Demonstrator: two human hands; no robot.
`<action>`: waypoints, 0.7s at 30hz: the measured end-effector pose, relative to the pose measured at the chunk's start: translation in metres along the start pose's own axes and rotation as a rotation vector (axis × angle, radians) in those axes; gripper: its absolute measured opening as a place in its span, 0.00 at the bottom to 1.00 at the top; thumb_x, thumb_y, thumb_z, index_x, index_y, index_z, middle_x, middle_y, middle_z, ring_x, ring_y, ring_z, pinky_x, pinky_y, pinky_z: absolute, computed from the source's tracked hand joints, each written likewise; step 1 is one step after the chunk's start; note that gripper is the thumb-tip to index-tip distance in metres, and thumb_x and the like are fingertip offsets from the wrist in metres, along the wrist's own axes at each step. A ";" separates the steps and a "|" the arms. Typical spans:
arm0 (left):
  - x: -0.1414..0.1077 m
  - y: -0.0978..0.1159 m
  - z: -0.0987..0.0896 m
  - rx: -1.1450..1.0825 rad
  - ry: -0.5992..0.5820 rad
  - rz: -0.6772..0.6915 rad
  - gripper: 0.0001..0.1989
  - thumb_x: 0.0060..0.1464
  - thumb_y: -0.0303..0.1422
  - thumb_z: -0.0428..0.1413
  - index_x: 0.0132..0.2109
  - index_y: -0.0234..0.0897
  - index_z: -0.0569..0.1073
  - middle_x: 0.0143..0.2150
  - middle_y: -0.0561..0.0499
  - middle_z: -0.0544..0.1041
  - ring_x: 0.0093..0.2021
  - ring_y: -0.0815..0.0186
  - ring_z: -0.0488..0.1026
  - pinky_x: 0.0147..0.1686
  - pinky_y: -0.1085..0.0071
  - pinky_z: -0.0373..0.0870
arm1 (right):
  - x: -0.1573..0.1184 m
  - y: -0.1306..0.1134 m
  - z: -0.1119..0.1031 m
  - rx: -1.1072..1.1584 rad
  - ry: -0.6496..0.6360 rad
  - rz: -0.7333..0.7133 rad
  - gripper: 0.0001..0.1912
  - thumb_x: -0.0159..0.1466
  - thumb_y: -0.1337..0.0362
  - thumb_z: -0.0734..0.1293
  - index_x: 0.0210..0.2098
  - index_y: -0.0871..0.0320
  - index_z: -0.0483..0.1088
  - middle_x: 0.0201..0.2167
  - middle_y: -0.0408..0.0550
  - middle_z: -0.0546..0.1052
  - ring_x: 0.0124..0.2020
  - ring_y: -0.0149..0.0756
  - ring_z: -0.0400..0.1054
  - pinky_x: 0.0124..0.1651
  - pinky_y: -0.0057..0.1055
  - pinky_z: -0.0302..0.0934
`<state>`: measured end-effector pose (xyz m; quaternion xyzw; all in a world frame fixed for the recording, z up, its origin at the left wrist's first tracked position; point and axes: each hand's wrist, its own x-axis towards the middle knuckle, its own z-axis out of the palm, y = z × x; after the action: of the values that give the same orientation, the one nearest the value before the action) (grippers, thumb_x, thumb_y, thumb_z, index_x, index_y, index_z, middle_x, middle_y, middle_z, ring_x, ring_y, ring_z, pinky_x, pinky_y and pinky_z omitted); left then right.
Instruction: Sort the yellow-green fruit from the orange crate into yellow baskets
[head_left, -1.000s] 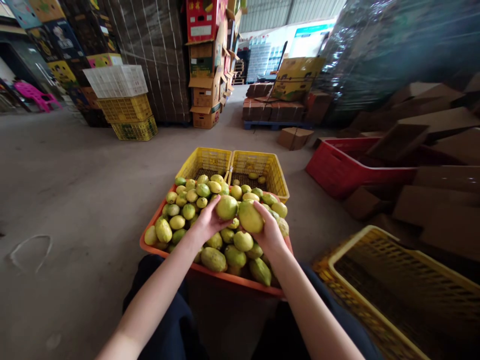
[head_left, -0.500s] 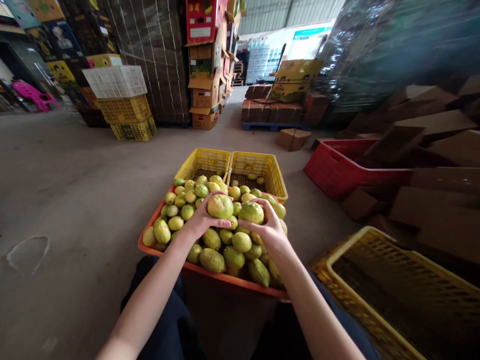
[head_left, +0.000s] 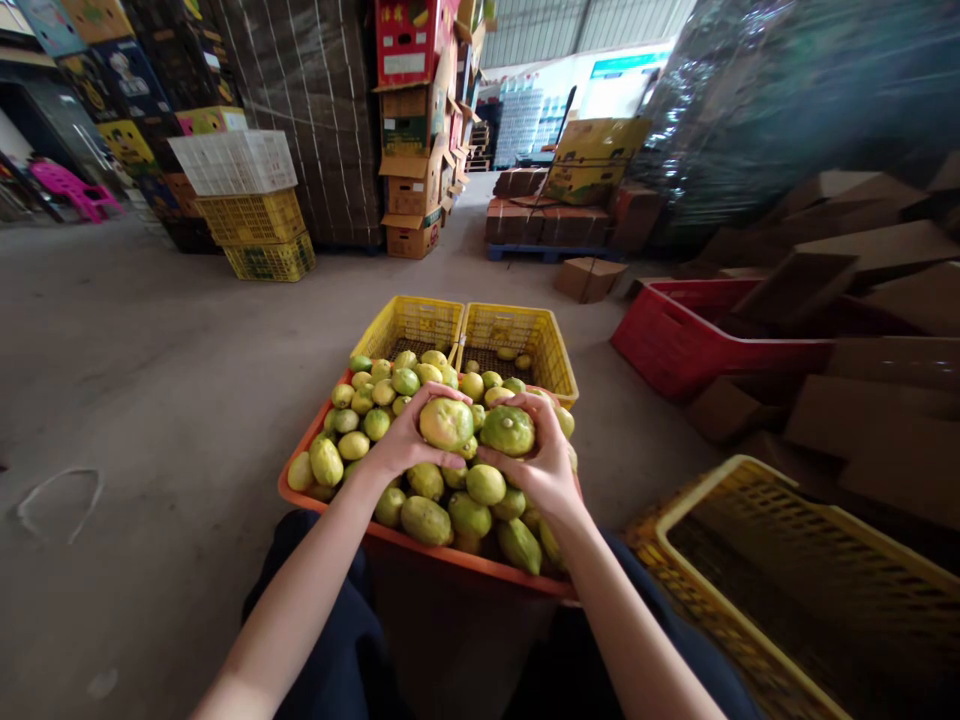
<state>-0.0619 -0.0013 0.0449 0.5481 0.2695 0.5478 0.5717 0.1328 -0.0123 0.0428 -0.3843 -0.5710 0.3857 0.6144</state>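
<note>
Fruits point(head_left: 446, 424) point(head_left: 508, 431) sit gripped between thumbs and fingers, one in each of the hands point(head_left: 411, 436) point(head_left: 549, 462).

on my feed, a grey floor point(head_left: 187, 350) carries a red crate point(head_left: 652, 345), cardboard box point(head_left: 589, 280), blue pallet point(head_left: 525, 254) and pink chair point(head_left: 75, 190).

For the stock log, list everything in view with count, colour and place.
Fruit: dozens, yellow-green, mostly heaped in orange crate
Orange crate: one, before the person
Yellow crates: at least five, beyond orange crate, back left, lower right
White crate: one, back left
Red crate: one, right
Cardboard boxes: many, brown or printed, back and right
Blue pallet: one, back centre
Wrapped stacks: two, brown left, greenish right
Bottles: many, bluish, far back
Pink seating: count unclear, far left
Left hand: one, bare, holding one fruit
Right hand: one, bare, holding another
</note>
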 end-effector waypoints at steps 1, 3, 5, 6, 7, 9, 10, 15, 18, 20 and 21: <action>0.000 0.001 0.000 -0.011 -0.002 -0.011 0.30 0.31 0.23 0.77 0.44 0.44 0.79 0.50 0.48 0.81 0.57 0.50 0.76 0.65 0.50 0.65 | -0.001 0.000 0.000 -0.001 -0.003 -0.003 0.27 0.46 0.61 0.82 0.42 0.47 0.71 0.44 0.45 0.77 0.50 0.49 0.71 0.60 0.48 0.65; 0.000 0.001 0.001 -0.044 0.009 -0.053 0.31 0.28 0.21 0.77 0.43 0.43 0.80 0.50 0.48 0.81 0.58 0.49 0.76 0.65 0.51 0.66 | -0.002 0.000 0.000 0.006 0.000 0.005 0.27 0.46 0.60 0.83 0.42 0.47 0.71 0.44 0.44 0.77 0.50 0.49 0.72 0.61 0.47 0.66; 0.000 0.000 0.004 -0.090 0.043 -0.108 0.34 0.24 0.19 0.78 0.43 0.41 0.79 0.51 0.47 0.81 0.59 0.49 0.76 0.65 0.53 0.67 | -0.004 0.000 0.001 0.028 0.034 0.066 0.29 0.46 0.59 0.83 0.44 0.47 0.70 0.44 0.43 0.78 0.50 0.47 0.73 0.59 0.46 0.67; 0.001 -0.001 0.005 -0.122 0.069 -0.136 0.35 0.24 0.20 0.78 0.44 0.41 0.79 0.51 0.47 0.81 0.60 0.49 0.76 0.64 0.55 0.69 | -0.004 -0.001 0.002 0.061 0.058 0.129 0.30 0.47 0.58 0.83 0.45 0.46 0.70 0.45 0.42 0.78 0.49 0.47 0.73 0.58 0.44 0.68; 0.002 -0.003 0.006 -0.159 0.100 -0.164 0.36 0.25 0.22 0.79 0.46 0.42 0.79 0.52 0.48 0.80 0.59 0.50 0.76 0.63 0.56 0.70 | -0.004 -0.001 0.003 0.108 0.076 0.207 0.30 0.48 0.56 0.83 0.47 0.45 0.70 0.46 0.42 0.79 0.48 0.46 0.74 0.55 0.43 0.70; 0.004 -0.007 0.008 -0.242 0.179 -0.216 0.38 0.31 0.28 0.79 0.52 0.44 0.76 0.53 0.49 0.80 0.57 0.52 0.78 0.60 0.57 0.74 | -0.003 -0.001 0.005 0.210 0.082 0.362 0.28 0.53 0.50 0.80 0.50 0.44 0.69 0.45 0.43 0.80 0.45 0.46 0.77 0.49 0.42 0.74; 0.006 -0.009 0.009 -0.283 0.228 -0.237 0.37 0.37 0.32 0.78 0.55 0.46 0.75 0.53 0.50 0.79 0.55 0.53 0.79 0.58 0.58 0.77 | -0.002 -0.001 0.005 0.266 0.073 0.430 0.26 0.56 0.49 0.78 0.50 0.44 0.69 0.44 0.44 0.80 0.43 0.46 0.78 0.45 0.42 0.76; 0.016 -0.014 0.005 -0.516 0.444 -0.384 0.20 0.63 0.39 0.61 0.60 0.41 0.73 0.49 0.46 0.82 0.47 0.56 0.83 0.47 0.61 0.83 | 0.005 0.004 0.003 0.550 0.073 0.748 0.13 0.59 0.55 0.74 0.41 0.52 0.72 0.33 0.45 0.81 0.31 0.45 0.79 0.35 0.43 0.79; 0.019 -0.017 0.000 -0.599 0.450 -0.500 0.20 0.67 0.38 0.56 0.61 0.36 0.74 0.50 0.41 0.82 0.52 0.54 0.82 0.47 0.63 0.84 | 0.008 0.013 -0.002 0.650 0.043 0.846 0.08 0.61 0.59 0.72 0.38 0.55 0.75 0.32 0.49 0.83 0.30 0.44 0.80 0.30 0.37 0.78; 0.019 -0.021 -0.004 -0.605 0.444 -0.549 0.21 0.68 0.41 0.57 0.62 0.36 0.75 0.51 0.40 0.82 0.53 0.54 0.82 0.45 0.66 0.85 | 0.009 0.020 -0.004 0.679 0.008 0.870 0.09 0.63 0.58 0.72 0.38 0.57 0.76 0.30 0.52 0.83 0.29 0.44 0.81 0.25 0.32 0.75; 0.019 -0.024 -0.006 -0.604 0.438 -0.566 0.22 0.67 0.42 0.58 0.62 0.36 0.75 0.51 0.40 0.82 0.52 0.54 0.82 0.43 0.67 0.85 | 0.009 0.023 -0.005 0.685 -0.008 0.879 0.11 0.64 0.57 0.72 0.39 0.58 0.76 0.30 0.52 0.83 0.28 0.44 0.81 0.23 0.31 0.74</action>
<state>-0.0547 0.0233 0.0269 0.1333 0.3511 0.5272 0.7622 0.1376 0.0055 0.0253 -0.3631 -0.2012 0.7707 0.4835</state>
